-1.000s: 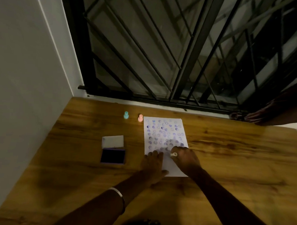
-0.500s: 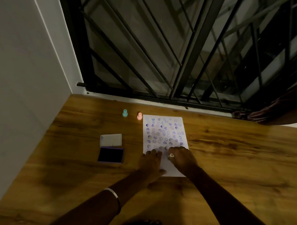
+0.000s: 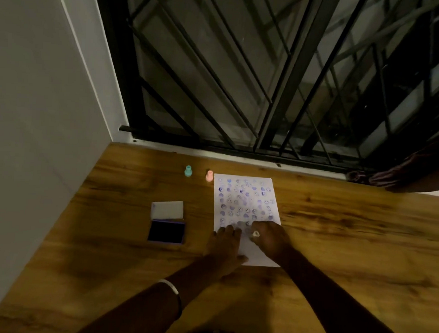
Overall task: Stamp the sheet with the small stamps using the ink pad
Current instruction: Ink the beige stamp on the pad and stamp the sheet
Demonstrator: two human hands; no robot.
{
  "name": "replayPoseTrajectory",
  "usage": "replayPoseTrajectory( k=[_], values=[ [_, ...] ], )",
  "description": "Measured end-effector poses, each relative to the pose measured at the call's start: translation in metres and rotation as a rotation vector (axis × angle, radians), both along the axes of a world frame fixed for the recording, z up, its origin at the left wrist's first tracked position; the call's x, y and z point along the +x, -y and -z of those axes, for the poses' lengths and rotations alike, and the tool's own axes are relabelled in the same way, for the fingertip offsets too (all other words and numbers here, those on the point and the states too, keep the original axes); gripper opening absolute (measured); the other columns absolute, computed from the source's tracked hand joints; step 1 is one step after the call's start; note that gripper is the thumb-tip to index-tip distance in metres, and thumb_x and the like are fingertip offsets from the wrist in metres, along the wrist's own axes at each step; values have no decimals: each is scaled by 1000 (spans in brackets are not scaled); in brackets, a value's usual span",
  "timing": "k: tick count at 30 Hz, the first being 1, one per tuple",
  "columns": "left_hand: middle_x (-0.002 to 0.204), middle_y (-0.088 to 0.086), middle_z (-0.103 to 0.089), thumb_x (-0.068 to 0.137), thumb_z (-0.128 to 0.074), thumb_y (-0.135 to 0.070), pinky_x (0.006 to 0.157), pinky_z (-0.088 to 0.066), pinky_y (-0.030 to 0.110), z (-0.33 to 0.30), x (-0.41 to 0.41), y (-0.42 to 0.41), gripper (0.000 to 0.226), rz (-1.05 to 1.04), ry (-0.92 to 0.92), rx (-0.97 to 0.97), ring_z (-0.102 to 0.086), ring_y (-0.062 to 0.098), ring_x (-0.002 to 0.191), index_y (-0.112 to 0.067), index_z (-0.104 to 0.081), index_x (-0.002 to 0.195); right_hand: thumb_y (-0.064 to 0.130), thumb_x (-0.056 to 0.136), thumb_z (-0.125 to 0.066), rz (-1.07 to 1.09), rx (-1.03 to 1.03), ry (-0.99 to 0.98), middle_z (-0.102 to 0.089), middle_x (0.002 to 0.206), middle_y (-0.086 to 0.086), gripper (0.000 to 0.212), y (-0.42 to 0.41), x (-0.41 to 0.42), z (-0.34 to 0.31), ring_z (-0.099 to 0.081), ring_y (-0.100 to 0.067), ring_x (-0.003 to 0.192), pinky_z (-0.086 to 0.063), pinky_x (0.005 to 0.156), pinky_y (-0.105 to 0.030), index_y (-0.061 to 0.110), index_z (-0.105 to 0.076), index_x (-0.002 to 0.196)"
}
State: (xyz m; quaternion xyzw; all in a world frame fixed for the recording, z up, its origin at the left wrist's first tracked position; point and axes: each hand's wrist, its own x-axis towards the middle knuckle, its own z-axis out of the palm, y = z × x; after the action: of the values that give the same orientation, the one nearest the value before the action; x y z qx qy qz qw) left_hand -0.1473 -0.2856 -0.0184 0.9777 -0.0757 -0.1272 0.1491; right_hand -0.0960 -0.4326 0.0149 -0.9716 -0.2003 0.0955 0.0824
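Note:
A white sheet [image 3: 245, 195] covered with several rows of purple stamp marks lies on the wooden table [image 3: 348, 242]. My left hand [image 3: 224, 244] rests flat on the sheet's lower left part, fingers spread. My right hand [image 3: 269, 237] is closed around a small pale stamp [image 3: 255, 234], held down on the sheet just below the lowest row of marks. The open ink pad [image 3: 166, 230], dark purple with its white lid folded back, sits left of the sheet. A teal stamp [image 3: 188, 170] and a pink stamp [image 3: 209, 175] stand beyond the sheet's top left corner.
A grey wall [image 3: 38, 133] runs along the left. A black metal window grille [image 3: 267, 80] stands behind the table's far edge. Dark reddish cloth [image 3: 401, 174] lies at the far right corner. A bangle [image 3: 173, 289] circles my left wrist.
My right hand with the stamp has stayed near the sheet's lower rows, shifting only slightly. The left hand keeps resting on the paper. The view has drifted a little.

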Motion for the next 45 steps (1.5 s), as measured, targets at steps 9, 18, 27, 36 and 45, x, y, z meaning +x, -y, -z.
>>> replayPoseTrajectory(
  k=[9,18,27,36,45],
  values=[
    [151,14,-28,86,-56,-51,112,-30,49,-11,-3,-4,80,-13,-89,-45,-30,35,137,-14,-19,147,32,91,-55,-2,9,103,-71,93,-2,14,-10,-15,-21,-67,-21,84,-51,72,-33,21,-61,97],
    [114,12,-61,99,-43,-28,93,-52,35,-44,7,-42,26,-721,-218,-954,-61,25,103,-13,-59,112,25,95,-49,-117,91,201,-72,87,-6,19,-55,-13,-34,-68,-22,76,-51,67,-29,15,-64,91],
    [80,4,-59,96,-42,-46,62,-40,26,-49,10,-90,36,-900,-475,-1540,-52,14,70,-19,-63,83,21,88,-55,-240,205,171,-72,88,-4,12,-108,-13,-37,-66,-21,79,-54,72,-34,20,-66,91],
    [100,2,-68,86,-57,-54,70,-52,33,-47,15,-110,35,-974,-540,-1637,-63,19,95,-23,-61,100,11,88,-60,-328,226,170,-73,95,-5,14,-130,-9,-27,-68,-18,83,-54,74,-26,18,-68,98],
    [142,9,-49,82,-63,-53,105,-42,49,-48,28,-119,61,-1016,-496,-1672,-46,30,128,-25,-41,131,17,88,-63,-348,237,134,-73,103,-3,15,-147,5,-19,-69,-16,88,-56,79,-30,19,-70,101]
  ],
)
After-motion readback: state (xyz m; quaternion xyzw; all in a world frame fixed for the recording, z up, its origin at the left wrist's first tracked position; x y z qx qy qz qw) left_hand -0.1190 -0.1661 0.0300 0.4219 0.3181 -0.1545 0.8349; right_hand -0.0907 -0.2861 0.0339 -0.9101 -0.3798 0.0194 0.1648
